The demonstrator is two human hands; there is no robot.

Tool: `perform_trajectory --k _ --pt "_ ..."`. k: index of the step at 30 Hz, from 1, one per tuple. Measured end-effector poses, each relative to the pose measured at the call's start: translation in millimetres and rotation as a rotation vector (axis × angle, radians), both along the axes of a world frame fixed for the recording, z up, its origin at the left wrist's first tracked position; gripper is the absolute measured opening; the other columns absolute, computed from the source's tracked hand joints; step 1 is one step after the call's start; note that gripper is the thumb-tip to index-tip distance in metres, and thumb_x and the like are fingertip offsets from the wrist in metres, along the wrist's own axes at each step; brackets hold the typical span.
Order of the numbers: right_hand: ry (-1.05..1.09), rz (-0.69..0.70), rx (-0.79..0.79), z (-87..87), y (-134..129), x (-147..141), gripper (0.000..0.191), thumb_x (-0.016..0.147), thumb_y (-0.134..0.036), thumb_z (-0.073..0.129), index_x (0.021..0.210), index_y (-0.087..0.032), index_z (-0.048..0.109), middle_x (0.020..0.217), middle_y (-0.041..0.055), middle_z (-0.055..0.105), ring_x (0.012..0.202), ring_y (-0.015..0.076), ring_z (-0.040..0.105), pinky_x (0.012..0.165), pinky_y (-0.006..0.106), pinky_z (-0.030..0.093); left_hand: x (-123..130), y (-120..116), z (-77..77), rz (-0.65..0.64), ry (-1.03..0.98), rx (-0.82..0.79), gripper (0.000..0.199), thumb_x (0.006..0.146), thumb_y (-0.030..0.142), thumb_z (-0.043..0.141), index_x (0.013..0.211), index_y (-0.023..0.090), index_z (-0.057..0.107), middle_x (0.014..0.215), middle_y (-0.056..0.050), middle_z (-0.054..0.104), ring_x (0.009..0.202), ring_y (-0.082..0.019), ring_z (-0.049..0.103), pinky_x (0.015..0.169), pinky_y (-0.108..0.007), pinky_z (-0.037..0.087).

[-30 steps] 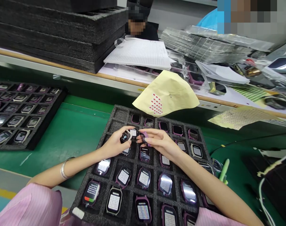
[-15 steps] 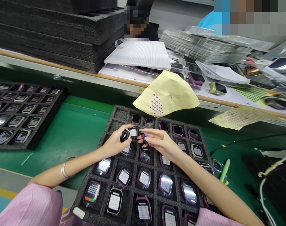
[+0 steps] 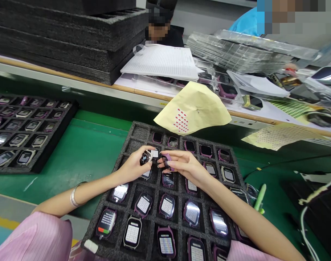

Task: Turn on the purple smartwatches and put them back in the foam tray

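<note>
My left hand (image 3: pixel 137 164) is closed around a silver-edged smartwatch body (image 3: pixel 145 158) with a lit dark face. Close beside it, my right hand (image 3: pixel 186 164) pinches a purple smartwatch body (image 3: pixel 167 161), tilted so that its screen is turned from me. Both hands are above a black foam tray (image 3: pixel 129 203). In its square pockets lie several strapless smartwatches, purple-framed or silver-framed. Many show white list screens, like one silver watch (image 3: pixel 132 232) near the front. At the front left, another watch (image 3: pixel 106 222) displays text with a red and green bar.
A second foam tray (image 3: pixel 52 146) of watches lies on the green bench (image 3: pixel 81 152) at left. Black foam trays (image 3: pixel 100 50) are stacked on the shelf behind. Yellow paper (image 3: pixel 195 108) hangs from its edge. Papers (image 3: pixel 162 61) and clear plastic trays stand near two people across the shelf.
Both hands stay nearly in place with their watches. My right hand's fingers have shifted slightly, and the purple watch has turned a little. A person at the back right has moved slightly.
</note>
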State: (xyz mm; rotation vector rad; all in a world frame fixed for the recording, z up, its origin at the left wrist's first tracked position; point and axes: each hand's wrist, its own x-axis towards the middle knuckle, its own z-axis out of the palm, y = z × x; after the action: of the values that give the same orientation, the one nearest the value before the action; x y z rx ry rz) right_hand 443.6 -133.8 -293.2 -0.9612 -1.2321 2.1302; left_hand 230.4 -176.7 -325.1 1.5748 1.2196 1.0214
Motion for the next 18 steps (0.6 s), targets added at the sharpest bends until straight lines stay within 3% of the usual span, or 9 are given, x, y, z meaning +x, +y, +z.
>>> perform_trajectory --k 9,13,18 --pt "-0.029 -0.010 0.057 2.1 2.4 2.2 0.040 0.074 -0.025 0.079 0.111 -0.016 0.069 0.098 0.0123 0.073 0.089 0.0258 0.070 0.075 0.037 0.058 -0.3 1.9 -1.4 0.072 -0.009 0.016 0.041 0.076 0.014 0.054 0.117 0.017 0.054 0.104 -0.005 0.065 0.093 -0.019 0.061 0.087 -0.030 0.047" --pt "-0.030 0.002 0.071 5.0 1.7 3.7 0.039 0.074 -0.025 0.078 0.111 -0.016 0.069 0.098 0.0124 0.072 0.089 0.0255 0.070 0.073 0.035 0.058 -0.1 0.9 -0.5 0.059 -0.033 -0.008 0.040 0.076 0.013 0.052 0.116 0.017 0.054 0.087 -0.001 0.064 0.076 -0.015 0.062 0.076 -0.027 0.049" --pt "0.007 0.045 0.060 6.0 -1.7 1.4 0.038 0.074 -0.024 0.078 0.109 -0.015 0.069 0.097 0.0126 0.072 0.085 0.0239 0.071 0.069 0.032 0.057 -1.3 0.6 -2.2 0.015 -0.065 -0.032 0.039 0.077 0.014 0.053 0.117 0.018 0.054 0.085 0.000 0.061 0.059 -0.010 0.055 0.063 -0.023 0.048"
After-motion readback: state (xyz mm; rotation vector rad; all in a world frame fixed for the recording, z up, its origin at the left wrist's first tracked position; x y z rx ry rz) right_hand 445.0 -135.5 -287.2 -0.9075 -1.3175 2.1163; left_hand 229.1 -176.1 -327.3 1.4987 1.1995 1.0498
